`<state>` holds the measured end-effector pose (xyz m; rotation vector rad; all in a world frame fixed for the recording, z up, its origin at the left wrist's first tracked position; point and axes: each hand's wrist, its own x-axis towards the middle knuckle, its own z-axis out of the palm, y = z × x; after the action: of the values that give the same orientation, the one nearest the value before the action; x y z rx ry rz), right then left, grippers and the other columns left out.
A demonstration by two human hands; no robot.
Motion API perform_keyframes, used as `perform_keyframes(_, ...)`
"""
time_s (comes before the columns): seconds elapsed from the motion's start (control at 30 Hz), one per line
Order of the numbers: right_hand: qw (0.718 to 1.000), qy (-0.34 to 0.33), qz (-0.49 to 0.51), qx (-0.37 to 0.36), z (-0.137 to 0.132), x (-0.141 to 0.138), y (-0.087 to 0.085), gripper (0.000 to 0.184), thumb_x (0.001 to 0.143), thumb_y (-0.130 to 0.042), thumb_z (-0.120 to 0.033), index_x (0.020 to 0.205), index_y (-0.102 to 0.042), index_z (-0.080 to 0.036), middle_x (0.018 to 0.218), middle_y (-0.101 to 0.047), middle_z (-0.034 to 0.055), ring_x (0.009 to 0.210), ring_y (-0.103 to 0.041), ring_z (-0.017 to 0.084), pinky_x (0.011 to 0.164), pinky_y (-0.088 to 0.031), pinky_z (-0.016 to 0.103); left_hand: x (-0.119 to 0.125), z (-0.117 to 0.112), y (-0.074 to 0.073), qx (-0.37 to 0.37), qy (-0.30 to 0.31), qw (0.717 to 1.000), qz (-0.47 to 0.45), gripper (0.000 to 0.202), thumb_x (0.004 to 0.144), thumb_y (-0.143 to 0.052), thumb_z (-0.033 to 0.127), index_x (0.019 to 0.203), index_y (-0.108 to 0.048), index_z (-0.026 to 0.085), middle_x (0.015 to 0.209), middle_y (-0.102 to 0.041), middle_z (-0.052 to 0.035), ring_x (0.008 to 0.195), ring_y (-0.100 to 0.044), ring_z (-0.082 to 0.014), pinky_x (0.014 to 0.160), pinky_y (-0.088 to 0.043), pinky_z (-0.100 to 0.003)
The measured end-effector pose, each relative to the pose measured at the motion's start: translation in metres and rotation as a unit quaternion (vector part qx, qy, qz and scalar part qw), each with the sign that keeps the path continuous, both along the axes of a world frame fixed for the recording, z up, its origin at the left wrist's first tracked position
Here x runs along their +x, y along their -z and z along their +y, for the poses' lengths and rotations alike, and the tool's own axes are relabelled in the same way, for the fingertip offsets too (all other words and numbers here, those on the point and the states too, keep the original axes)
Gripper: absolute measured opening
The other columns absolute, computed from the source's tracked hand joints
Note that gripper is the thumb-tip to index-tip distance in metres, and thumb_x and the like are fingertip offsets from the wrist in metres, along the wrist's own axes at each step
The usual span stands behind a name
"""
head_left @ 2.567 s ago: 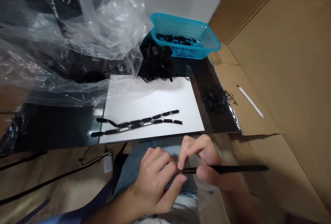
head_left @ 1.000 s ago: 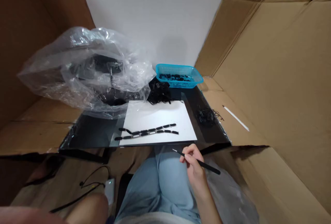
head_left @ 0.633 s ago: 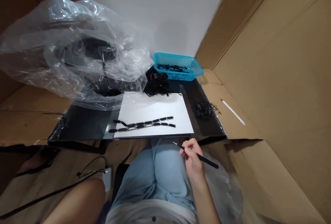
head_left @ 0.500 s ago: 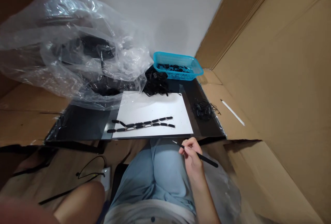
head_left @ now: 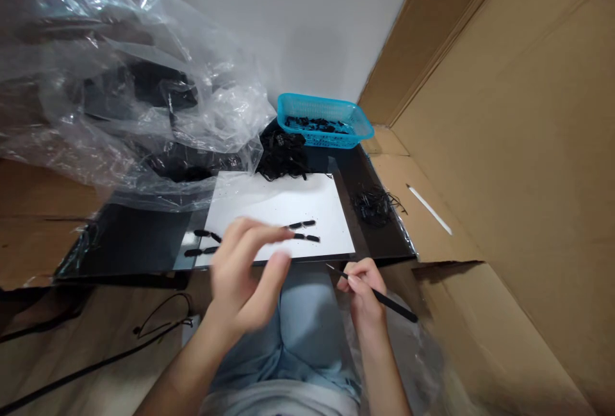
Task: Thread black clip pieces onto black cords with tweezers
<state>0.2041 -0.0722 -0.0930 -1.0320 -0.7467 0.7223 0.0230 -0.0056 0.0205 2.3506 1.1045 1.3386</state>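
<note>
My left hand point(head_left: 250, 275) is slightly blurred, with its thumb and fingers apart. It hangs over two chains of small black oblong pieces point(head_left: 307, 238) and hides their middle; contact cannot be made out. Beneath the chains lies a white sheet point(head_left: 273, 201), and their left ends reach past it onto the black tabletop point(head_left: 139, 230). Just off the table's front edge, my right hand point(head_left: 362, 284) closes like a pen grip around a slim black tool with a fine metal tip point(head_left: 391, 304). The tip points up and left.
A big clear plastic bag point(head_left: 144, 83) covers the table's back left. Black strips point(head_left: 283, 153) lie piled beside a blue basket point(head_left: 324, 121) holding dark bits. Tangled black threads point(head_left: 375, 204) sit at the right. A white stick point(head_left: 429, 209) rests on cardboard near a tall cardboard wall point(head_left: 504, 83).
My left hand has come up from the lower left to over the black chains. My right hand keeps the tool, almost in place. The whole view has shifted slightly.
</note>
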Motion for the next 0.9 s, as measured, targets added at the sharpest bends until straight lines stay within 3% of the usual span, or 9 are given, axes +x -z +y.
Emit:
perform_keyframes(0.07,1.0,0.016,-0.02,0.001,0.0,0.006,-0.002,0.013,0.072,-0.063,-0.028,0.068,-0.056,-0.018,0.056,-0.053,-0.0021,0.049,-0.056,0.013,0.045,-0.038,0.021,0.019,0.025,0.016,-0.001,-0.011,0.992,0.126,0.019,0.093,-0.05,0.026,0.101,-0.065,0.019,0.091,-0.063,-0.0063,0.085,-0.058,-0.0242,0.071,-0.046,-0.039)
perform_keyframes(0.13,0.999,0.026,-0.043,0.002,-0.001,0.011,-0.004,0.013,0.074,-0.063,-0.027,0.069,-0.056,-0.018,0.057,-0.054,-0.0015,0.05,-0.056,0.013,0.046,-0.039,0.021,0.036,0.046,0.033,-0.012,-0.052,0.963,0.264,0.023,0.091,-0.051,0.027,0.106,-0.066,0.018,0.098,-0.063,-0.0094,0.091,-0.057,-0.0304,0.071,-0.043,-0.042)
perform_keyframes(0.23,0.997,0.025,-0.073,0.004,-0.002,0.016,-0.007,0.012,0.077,-0.061,-0.027,0.071,-0.056,-0.018,0.057,-0.056,-0.001,0.053,-0.057,0.014,0.048,-0.041,0.022,0.053,0.06,0.05,-0.034,-0.072,0.936,0.343,0.024,0.09,-0.051,0.03,0.104,-0.066,0.018,0.099,-0.062,-0.0099,0.094,-0.056,-0.0321,0.074,-0.042,-0.044)
perform_keyframes(0.37,0.995,0.027,-0.097,0.006,0.0,0.016,-0.009,0.009,0.08,-0.06,-0.026,0.075,-0.057,-0.018,0.059,-0.059,-0.0006,0.053,-0.057,0.014,0.048,-0.041,0.022,0.061,0.057,0.055,-0.048,-0.055,0.925,0.372,0.019,0.089,-0.048,0.024,0.097,-0.064,0.018,0.098,-0.062,-0.0089,0.093,-0.055,-0.0315,0.073,-0.04,-0.043)
perform_keyframes(0.5,0.99,0.037,-0.135,0.024,0.005,0.015,-0.01,0.008,0.082,-0.059,-0.023,0.077,-0.056,-0.018,0.059,-0.059,-0.0011,0.053,-0.058,0.014,0.046,-0.041,0.021,0.062,0.056,0.058,-0.074,-0.018,0.939,0.336,0.014,0.089,-0.047,0.017,0.093,-0.06,0.016,0.098,-0.063,-0.009,0.093,-0.054,-0.0304,0.073,-0.04,-0.042)
perform_keyframes(0.63,0.976,0.046,-0.212,0.018,0.016,0.018,-0.01,0.003,0.085,-0.059,-0.021,0.083,-0.058,-0.02,0.068,-0.06,-0.0012,0.058,-0.062,0.013,0.049,-0.045,0.022,0.055,0.062,0.063,-0.167,0.085,0.965,0.183,0.008,0.089,-0.048,0.016,0.092,-0.055,0.017,0.09,-0.065,-0.0064,0.086,-0.056,-0.0246,0.073,-0.043,-0.037)
perform_keyframes(0.73,0.955,0.044,-0.294,0.017,0.027,0.022,-0.01,0.006,0.084,-0.061,-0.02,0.09,-0.059,-0.021,0.075,-0.061,-0.0005,0.062,-0.063,0.014,0.056,-0.05,0.026,0.049,0.064,0.064,-0.219,0.138,0.963,0.078,0.007,0.089,-0.05,0.02,0.092,-0.056,0.018,0.085,-0.064,-0.0041,0.082,-0.057,-0.0207,0.071,-0.043,-0.032)
perform_keyframes(0.9,0.926,0.026,-0.373,0.052,0.038,0.02,-0.018,0.017,0.084,-0.059,-0.012,0.097,-0.057,-0.023,0.077,-0.06,0.0,0.065,-0.06,0.015,0.058,-0.051,0.028,0.044,0.066,0.06,-0.268,0.174,0.947,0.012,0.009,0.083,-0.052,0.018,0.087,-0.06,0.017,0.081,-0.065,-0.0022,0.077,-0.059,-0.0172,0.069,-0.045,-0.029)
